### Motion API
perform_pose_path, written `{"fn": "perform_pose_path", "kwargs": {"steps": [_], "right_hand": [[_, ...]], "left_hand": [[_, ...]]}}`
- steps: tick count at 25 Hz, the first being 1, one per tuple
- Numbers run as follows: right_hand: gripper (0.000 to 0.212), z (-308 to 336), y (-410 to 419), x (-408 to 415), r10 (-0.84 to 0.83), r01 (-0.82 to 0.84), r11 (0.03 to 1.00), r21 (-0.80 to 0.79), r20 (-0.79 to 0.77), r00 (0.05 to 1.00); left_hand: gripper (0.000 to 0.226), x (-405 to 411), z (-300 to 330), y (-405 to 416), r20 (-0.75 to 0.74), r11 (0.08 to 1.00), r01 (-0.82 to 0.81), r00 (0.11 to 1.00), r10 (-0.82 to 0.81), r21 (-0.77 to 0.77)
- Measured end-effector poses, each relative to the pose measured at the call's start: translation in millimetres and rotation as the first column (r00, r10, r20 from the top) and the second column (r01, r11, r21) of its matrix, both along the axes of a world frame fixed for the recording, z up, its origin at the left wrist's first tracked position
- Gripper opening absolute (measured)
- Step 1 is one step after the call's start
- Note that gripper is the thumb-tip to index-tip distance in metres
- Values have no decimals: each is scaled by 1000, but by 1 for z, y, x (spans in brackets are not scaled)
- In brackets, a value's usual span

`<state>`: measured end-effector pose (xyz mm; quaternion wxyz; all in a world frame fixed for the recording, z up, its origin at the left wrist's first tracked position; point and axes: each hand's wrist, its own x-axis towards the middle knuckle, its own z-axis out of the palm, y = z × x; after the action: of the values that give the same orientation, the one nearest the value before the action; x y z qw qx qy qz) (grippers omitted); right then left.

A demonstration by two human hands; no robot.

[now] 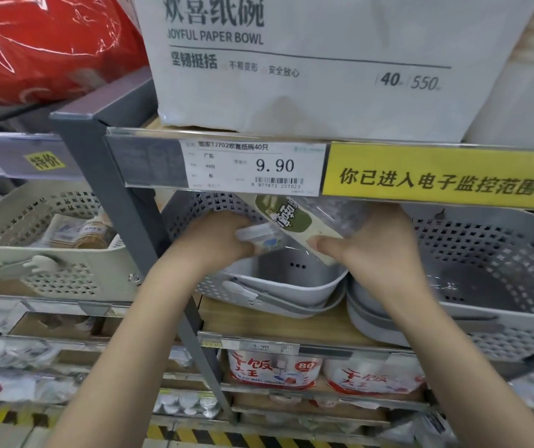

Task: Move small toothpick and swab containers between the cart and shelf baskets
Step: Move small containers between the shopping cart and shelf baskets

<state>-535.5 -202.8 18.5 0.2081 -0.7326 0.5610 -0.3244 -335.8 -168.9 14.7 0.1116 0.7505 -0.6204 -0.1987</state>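
Both my hands reach under the shelf edge, above a grey perforated basket (294, 287) on the wooden shelf. My left hand (217, 240) grips a small clear plastic container (260, 237) with a white and blue label. My right hand (378, 244) holds a clear packet with a green and cream label (291, 221), thumb pressed on its lower edge. The packet is tilted and its top is hidden behind the price strip. The basket's inside looks bare where I can see it.
A larger grey basket (492, 279) stands to the right, a beige basket (65, 263) with small jars and packets to the left. A grey shelf post (136, 215) divides them. A paper bowl pack (307, 66) sits overhead; paper cup packs fill lower shelves.
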Motion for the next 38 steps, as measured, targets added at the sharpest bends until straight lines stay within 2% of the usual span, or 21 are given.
{"fn": "perform_pose_path", "kwargs": {"steps": [3, 5, 6, 8, 13, 16, 18, 21, 24, 27, 30, 32, 34, 36, 38], "right_hand": [[65, -5, 23, -7, -47, 60, 972, -225, 61, 997], [68, -10, 39, -11, -22, 34, 904, -425, 34, 999], [65, -14, 45, -13, -24, 27, 859, -512, 13, 1000], [60, -21, 54, -18, -54, 38, 795, -605, -7, 999], [47, -27, 85, -46, -148, 64, 671, -738, -48, 988], [43, -29, 114, -67, -230, 112, 648, -753, -54, 972], [46, -33, 137, -83, -307, 194, 654, -731, -22, 951], [58, -47, 167, -112, -443, 377, 680, -629, 57, 894], [68, -60, 199, -150, -598, 603, 667, -438, 168, 784], [74, -75, 233, -195, -734, 793, 574, -204, 301, 608], [71, -95, 261, -244, -805, 886, 459, 70, 454, 382], [77, -110, 281, -282, -836, 887, 372, 272, 514, 193], [76, -124, 299, -317, -846, 869, 298, 395, 531, 49], [73, -141, 311, -350, -857, 839, 245, 485, 512, -46], [68, -165, 318, -381, -859, 790, 215, 575, 496, -127]], "left_hand": [[24, -11, 5, 36, 147, 951, -36, 986, 84, -306], [31, -13, 2, 54, 206, 859, 8, 972, 114, -512], [32, -13, 1, 61, 252, 830, 52, 962, 107, -555], [35, -13, -3, 72, 281, 792, 111, 956, 79, -600], [35, -15, -9, 97, 185, 760, 181, 979, -82, -624], [37, -26, -14, 99, 113, 737, 241, 969, -220, -631], [34, -38, -20, 97, 9, 732, 287, 933, -359, -618], [27, -75, -24, 91, -236, 773, 313, 831, -504, -551], [30, -133, -38, 82, -447, 780, 394, 655, -609, -486], [21, -203, -55, 79, -620, 808, 442, 523, -584, -389], [13, -279, -73, 83, -775, 823, 512, 405, -484, -246], [17, -330, -89, 85, -842, 830, 537, 370, -394, -153], [28, -376, -106, 87, -873, 830, 553, 366, -323, -75], [29, -413, -121, 88, -886, 839, 545, 391, -250, 4], [17, -442, -136, 87, -890, 833, 547, 414, -191, 76]]}}
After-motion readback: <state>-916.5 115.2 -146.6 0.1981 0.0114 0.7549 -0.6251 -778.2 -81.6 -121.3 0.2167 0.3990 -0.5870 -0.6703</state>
